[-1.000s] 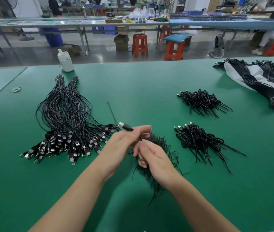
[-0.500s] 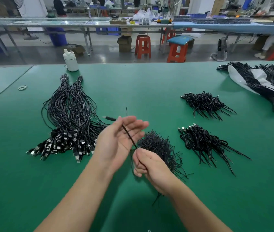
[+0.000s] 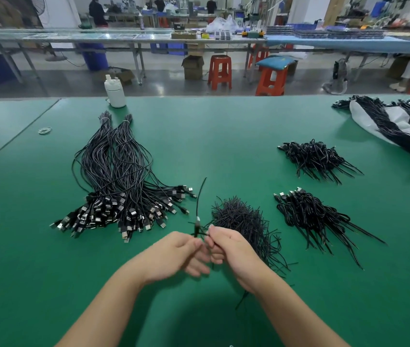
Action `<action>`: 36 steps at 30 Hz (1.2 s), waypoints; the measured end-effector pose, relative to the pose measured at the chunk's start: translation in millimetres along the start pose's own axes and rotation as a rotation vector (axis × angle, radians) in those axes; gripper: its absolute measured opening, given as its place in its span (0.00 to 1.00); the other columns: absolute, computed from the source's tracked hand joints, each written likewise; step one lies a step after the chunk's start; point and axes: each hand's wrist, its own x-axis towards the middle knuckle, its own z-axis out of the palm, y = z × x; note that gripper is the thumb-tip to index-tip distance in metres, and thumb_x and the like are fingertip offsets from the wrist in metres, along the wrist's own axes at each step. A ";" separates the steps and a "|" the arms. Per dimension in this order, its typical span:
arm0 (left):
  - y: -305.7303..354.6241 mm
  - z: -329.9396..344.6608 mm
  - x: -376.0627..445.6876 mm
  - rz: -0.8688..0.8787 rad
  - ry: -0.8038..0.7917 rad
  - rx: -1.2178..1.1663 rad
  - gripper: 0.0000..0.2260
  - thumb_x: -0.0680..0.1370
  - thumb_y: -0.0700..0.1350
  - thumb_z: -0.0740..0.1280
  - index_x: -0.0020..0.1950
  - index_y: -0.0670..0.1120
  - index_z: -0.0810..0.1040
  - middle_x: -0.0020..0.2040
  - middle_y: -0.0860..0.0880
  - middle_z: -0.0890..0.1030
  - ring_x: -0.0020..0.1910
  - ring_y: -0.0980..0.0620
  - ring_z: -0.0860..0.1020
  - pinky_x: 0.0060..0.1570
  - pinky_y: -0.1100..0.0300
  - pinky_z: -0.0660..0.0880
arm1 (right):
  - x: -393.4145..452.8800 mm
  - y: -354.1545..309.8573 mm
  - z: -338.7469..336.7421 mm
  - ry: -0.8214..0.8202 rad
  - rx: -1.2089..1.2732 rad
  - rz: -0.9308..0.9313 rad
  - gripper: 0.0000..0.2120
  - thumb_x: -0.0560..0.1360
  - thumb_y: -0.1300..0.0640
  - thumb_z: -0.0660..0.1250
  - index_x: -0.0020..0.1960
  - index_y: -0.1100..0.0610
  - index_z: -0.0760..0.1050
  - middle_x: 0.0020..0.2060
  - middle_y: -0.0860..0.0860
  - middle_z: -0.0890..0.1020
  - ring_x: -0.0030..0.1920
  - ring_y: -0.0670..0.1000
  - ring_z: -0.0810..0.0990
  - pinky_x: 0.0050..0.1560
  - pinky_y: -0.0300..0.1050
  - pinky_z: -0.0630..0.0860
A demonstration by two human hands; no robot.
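Note:
Both hands meet over the green table, a little in front of me. My left hand and my right hand pinch one black USB cable between their fingertips. Its plug end stands up between the hands and its thin wire rises away from me. A mound of short black twist ties lies just behind my right hand. A large bunch of loose USB cables lies to the left, plugs toward me.
Two piles of coiled, tied cables lie at right, one near and one farther. More cable bundles rest on a white bag at far right. A white bottle stands at the table's far edge, a rubber band to its left.
My left hand has closed from an open palm onto the cable and dropped toward my right hand. The cable's plug end now stands upright between the two hands.

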 end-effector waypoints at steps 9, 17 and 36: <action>3.6 -10.9 22.3 0.381 0.403 -1.166 0.22 0.86 0.48 0.48 0.67 0.35 0.71 0.63 0.36 0.80 0.63 0.42 0.79 0.61 0.51 0.78 | 3.1 9.7 13.0 0.034 -0.110 -0.119 0.19 0.85 0.51 0.56 0.35 0.50 0.69 0.30 0.46 0.65 0.32 0.47 0.60 0.35 0.49 0.54; 35.6 -18.5 -0.4 0.488 0.182 -1.099 0.18 0.81 0.48 0.57 0.47 0.42 0.85 0.38 0.46 0.84 0.32 0.53 0.81 0.35 0.60 0.79 | 8.8 21.9 16.1 0.090 -0.234 -0.173 0.17 0.83 0.46 0.55 0.37 0.49 0.68 0.32 0.50 0.66 0.35 0.51 0.62 0.37 0.48 0.60; -8.9 -8.4 19.7 0.301 0.534 -1.054 0.20 0.86 0.47 0.49 0.65 0.35 0.73 0.61 0.37 0.81 0.61 0.44 0.81 0.57 0.52 0.78 | 9.1 -2.1 8.9 0.035 -0.666 -0.332 0.16 0.85 0.55 0.56 0.39 0.55 0.66 0.33 0.44 0.70 0.35 0.44 0.66 0.40 0.44 0.66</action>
